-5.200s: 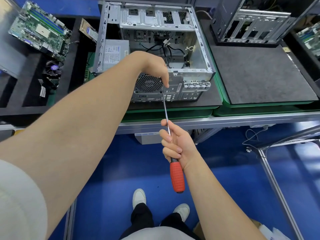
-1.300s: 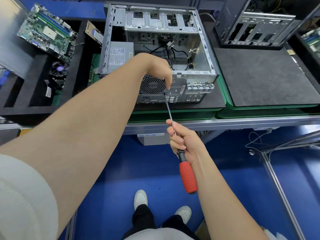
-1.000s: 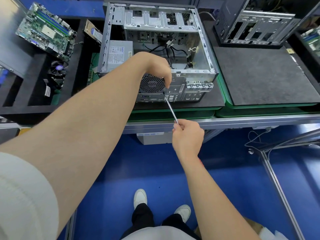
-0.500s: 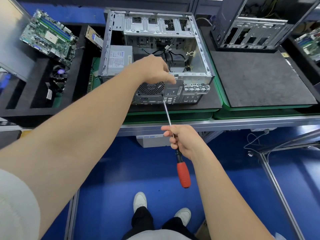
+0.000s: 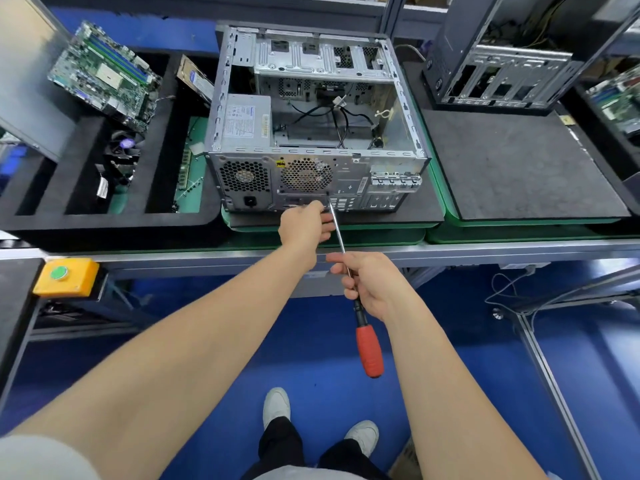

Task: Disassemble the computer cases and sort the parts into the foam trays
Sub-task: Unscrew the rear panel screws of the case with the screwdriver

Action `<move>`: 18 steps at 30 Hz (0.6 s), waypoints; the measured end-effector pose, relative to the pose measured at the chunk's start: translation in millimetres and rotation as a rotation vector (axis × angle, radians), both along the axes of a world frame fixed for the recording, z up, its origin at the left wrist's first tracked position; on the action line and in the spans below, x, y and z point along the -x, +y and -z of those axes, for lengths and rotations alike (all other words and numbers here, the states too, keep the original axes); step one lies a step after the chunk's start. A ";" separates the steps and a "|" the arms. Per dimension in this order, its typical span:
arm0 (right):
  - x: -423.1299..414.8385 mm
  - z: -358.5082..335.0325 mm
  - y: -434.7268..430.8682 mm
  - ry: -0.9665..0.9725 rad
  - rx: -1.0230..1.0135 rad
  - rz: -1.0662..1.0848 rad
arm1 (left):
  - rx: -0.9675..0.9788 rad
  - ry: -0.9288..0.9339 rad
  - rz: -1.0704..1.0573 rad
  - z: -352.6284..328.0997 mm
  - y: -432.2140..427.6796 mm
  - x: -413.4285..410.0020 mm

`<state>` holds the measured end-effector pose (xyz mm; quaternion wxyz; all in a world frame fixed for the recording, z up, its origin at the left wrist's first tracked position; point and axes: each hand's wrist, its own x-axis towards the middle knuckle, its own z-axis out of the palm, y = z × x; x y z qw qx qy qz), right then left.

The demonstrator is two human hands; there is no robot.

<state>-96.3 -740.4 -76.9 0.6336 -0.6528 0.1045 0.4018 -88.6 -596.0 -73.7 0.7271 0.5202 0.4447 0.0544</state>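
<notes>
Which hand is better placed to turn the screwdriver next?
Right: the right hand grips the screwdriver, whose tip sits on the computer case rear panel; the left hand is only beside the shaft, near the tip.

Bare sheet metal on the computer case [image 5: 349, 181], dull silver, rear panel perforated. The screwdriver [image 5: 370, 351]: bright polished steel shaft, red matt plastic handle. Black foam tray [image 5: 104, 223], matt. Grey mat [image 5: 512, 168], rough, speckled. Blue floor [image 5: 304, 358], smooth, faint sheen.

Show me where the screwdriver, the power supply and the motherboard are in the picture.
screwdriver [image 5: 370, 351], head view, on its red handle.
power supply [image 5: 246, 121], head view, on its labelled top face.
motherboard [image 5: 104, 76], head view, on the middle of the board.
</notes>
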 end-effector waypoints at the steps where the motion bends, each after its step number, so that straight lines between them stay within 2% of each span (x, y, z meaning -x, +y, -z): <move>1: 0.3 -0.6 0.1 -0.001 0.009 0.000 | 0.112 -0.038 -0.012 -0.5 1.0 -6.1; 4: 0.9 -3.0 0.5 -0.003 0.026 0.006 | 0.330 -0.113 -0.064 -6.4 0.6 -17.7; 6: 0.6 -4.0 1.1 -0.016 0.037 0.010 | 0.390 -0.124 -0.082 -10.2 -0.2 -21.2; 18: 7.1 3.3 -3.2 -0.125 0.067 0.019 | 0.449 -0.121 -0.069 -20.7 -9.8 -28.7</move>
